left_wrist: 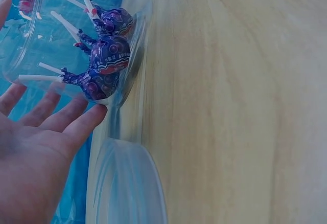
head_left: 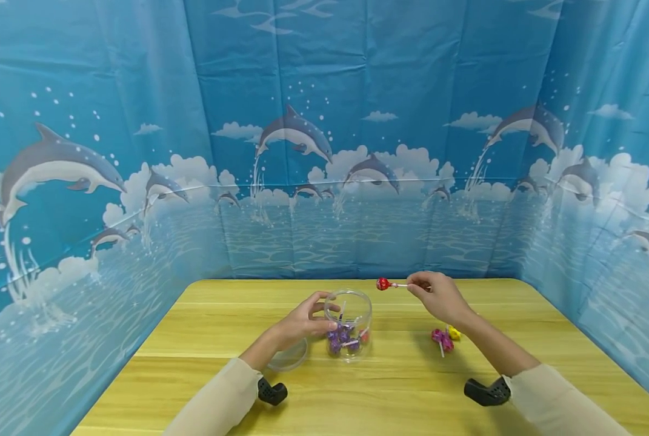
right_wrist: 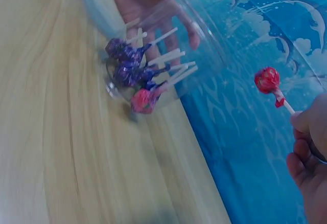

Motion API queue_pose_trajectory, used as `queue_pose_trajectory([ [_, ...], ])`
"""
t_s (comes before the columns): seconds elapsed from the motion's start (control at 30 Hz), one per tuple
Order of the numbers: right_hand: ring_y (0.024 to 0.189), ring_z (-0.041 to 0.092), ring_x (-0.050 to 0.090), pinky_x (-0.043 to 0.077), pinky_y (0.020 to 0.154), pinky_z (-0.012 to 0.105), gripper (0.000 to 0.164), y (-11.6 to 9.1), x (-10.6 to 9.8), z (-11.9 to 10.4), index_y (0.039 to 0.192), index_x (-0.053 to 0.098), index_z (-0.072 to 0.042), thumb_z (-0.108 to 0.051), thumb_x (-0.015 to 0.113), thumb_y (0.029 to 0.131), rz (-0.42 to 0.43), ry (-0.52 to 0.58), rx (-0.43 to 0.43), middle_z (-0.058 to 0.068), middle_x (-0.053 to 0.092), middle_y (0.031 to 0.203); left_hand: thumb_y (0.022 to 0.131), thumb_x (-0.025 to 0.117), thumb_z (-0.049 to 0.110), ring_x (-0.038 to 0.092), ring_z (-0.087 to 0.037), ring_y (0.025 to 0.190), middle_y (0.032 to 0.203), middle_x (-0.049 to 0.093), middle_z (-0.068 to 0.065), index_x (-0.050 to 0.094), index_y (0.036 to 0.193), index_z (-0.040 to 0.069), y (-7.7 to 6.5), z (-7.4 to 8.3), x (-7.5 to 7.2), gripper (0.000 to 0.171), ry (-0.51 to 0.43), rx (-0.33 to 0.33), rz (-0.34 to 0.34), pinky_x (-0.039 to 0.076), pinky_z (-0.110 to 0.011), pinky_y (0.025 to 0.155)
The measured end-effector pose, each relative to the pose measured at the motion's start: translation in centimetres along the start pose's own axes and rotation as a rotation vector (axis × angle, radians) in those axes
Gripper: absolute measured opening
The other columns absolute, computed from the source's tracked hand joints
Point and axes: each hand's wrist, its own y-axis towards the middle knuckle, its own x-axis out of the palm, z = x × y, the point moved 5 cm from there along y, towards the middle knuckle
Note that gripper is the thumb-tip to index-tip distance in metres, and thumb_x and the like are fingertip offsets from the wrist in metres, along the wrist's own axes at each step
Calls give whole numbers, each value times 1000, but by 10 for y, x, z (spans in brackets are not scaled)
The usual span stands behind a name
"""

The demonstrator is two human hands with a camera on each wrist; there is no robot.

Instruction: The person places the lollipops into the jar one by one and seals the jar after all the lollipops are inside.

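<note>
A clear round jar (head_left: 360,306) stands upright on the table, top uncovered. My left hand (head_left: 302,321) holds it from the left, thumb on the near side and fingers round the far side. Several purple-wrapped lollipops (left_wrist: 109,55) lie in the jar's bottom, white sticks pointing up at angles. Among them is a red-pink lollipop (right_wrist: 143,101). To the right of the jar and above its rim, my right hand (head_left: 439,295) pinches a red lollipop (head_left: 382,284) by the end of its stick. That lollipop's head points left, toward the jar.
A clear round lid (left_wrist: 127,183) lies on the table left of the jar, partly under my left wrist. Pink lollipops (head_left: 443,340) and a yellow one (head_left: 454,332) lie on the wooden table (head_left: 400,387) by my right forearm. A dolphin-print curtain (head_left: 411,230) surrounds the table.
</note>
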Motion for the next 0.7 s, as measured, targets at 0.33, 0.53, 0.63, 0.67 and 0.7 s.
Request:
queue_pose_trajectory([
  [0.33,85,20,59,53,74,38,11,13,28,-22,108,73,-5,-7,63,104,-85,52,-121,2,66,100,101,69,19,57,-29,127,150,45,-23,35,156,13,1,-1,0,65,9,3,3,49,-47,104],
  [0.53,79,15,55,51,70,34,10,22,39,-36,101,73,-9,-5,65,102,-130,-2,-213,1,64,91,102,69,19,57,-29,127,151,45,-23,36,156,13,0,-3,0,64,16,2,8,49,-47,104],
  [0.63,77,14,54,50,67,34,10,28,43,-41,99,73,-10,-5,65,103,-167,-19,-245,-2,63,90,101,70,21,57,-30,128,150,46,-23,37,155,13,1,-3,0,64,18,7,14,49,-47,104],
  [0.67,77,13,54,49,66,34,10,30,44,-43,99,73,-10,-5,65,103,-181,-24,-257,-2,63,90,101,70,21,56,-30,128,150,46,-23,37,155,13,1,-3,0,64,18,9,17,50,-47,103],
  [0.7,77,13,55,49,66,34,10,31,46,-44,99,73,-9,-5,64,102,-196,-37,-266,-3,63,90,101,71,22,56,-30,128,150,46,-23,37,155,14,1,-3,-1,64,19,11,19,50,-47,103],
])
